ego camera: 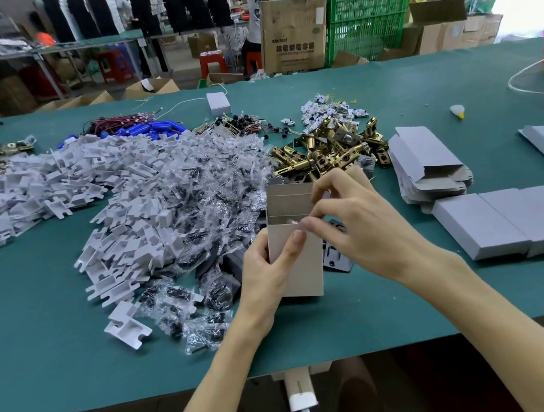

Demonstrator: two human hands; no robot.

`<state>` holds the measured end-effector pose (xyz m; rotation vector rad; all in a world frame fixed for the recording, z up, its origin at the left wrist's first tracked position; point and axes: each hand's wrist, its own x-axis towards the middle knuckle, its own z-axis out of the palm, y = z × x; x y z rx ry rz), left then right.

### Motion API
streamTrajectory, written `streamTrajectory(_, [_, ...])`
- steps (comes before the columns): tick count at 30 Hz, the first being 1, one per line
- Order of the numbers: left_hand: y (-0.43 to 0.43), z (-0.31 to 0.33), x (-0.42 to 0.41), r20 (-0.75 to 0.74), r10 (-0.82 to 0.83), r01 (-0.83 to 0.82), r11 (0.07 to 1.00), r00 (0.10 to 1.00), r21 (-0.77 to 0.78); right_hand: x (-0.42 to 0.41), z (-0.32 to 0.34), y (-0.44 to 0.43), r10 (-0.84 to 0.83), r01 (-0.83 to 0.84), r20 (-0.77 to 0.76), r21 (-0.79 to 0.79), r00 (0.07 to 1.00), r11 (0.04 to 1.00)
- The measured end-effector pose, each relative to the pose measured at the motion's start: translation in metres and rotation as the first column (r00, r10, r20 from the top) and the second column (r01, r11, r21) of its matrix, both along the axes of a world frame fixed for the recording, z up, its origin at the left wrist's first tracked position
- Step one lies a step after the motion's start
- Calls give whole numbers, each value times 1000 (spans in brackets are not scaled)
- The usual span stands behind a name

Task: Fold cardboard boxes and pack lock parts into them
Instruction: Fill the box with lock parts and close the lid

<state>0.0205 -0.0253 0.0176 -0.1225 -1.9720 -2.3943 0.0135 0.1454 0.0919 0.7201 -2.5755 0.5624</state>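
Observation:
A small grey cardboard box (301, 270) stands upright on the green table (394, 307) with its top flap open. My left hand (264, 271) grips its left side, thumb across the front. My right hand (354, 227) reaches over the open top, its fingertips pinching something small and shiny at the box mouth; I cannot tell what it is. Brass latch parts (332, 151) lie piled just behind the box. Clear bags of screws (201, 193) and white plastic inserts (41, 184) spread to the left. A black lock plate (336, 259) lies behind the box.
Flat unfolded boxes (428, 164) are stacked at the right, with folded closed boxes (510, 222) in front of them. Blue cylinders and wires (150, 128) lie at the back. A glue bottle (457, 111) lies far right. People work in the background.

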Motion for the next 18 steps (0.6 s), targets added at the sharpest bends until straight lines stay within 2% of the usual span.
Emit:
streamTrajectory(3, [0, 0, 0, -12, -8, 8, 1000, 1000, -15, 2, 2, 1, -11, 11, 4, 85, 1000, 996])
streamTrajectory(5, [-1, 0, 0, -4, -8, 8, 1000, 1000, -2, 2, 2, 1, -31, 32, -37, 25, 999, 999])
streamTrajectory(8, [-1, -1, 0, -4, -9, 9, 1000, 1000, 7, 4, 1, -1, -9, 9, -1, -93, 1000, 996])
streamTrajectory(14, [-1, -1, 0, -39, -16, 16, 1000, 999, 8, 3, -8, -6, 36, -36, 80, -4, 996, 999])
streamTrajectory(16, [-2, -1, 0, -37, -21, 22, 999, 999, 28, 3, -10, -7, 55, -49, 125, -49, 991, 998])
streamTrajectory(18, [-3, 0, 0, 1, -34, 34, 995, 999, 92, 5, -11, -6, 86, -63, 123, -182, 989, 981])
